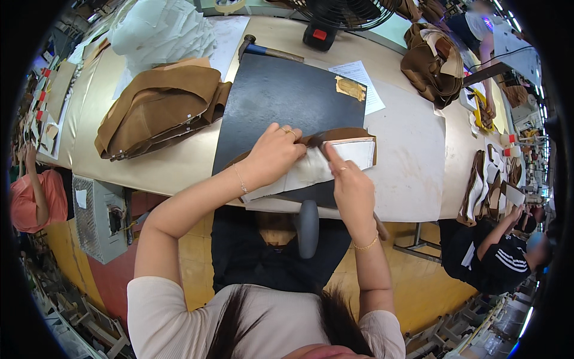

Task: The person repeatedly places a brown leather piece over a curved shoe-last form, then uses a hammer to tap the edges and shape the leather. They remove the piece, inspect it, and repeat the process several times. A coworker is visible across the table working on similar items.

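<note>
Right hand (354, 186): grip closed round a wooden-handled tool (381, 228), index finger extended along it; tool head dark, blurred. Left hand (270, 157): fingers bent, tips bunched at the workpiece beside the tool head; cannot tell whether this grip pinches or only presses. Brown leather-like piece with white backing (354, 154) lies across the near part of a black board (269, 90), on the pale surface (406, 185). Left of board: folded brown stack (161, 107). Right: printed sheet (372, 99). Far edge: blue-handled hammer (273, 52). Beyond: black fan (344, 12).
</note>
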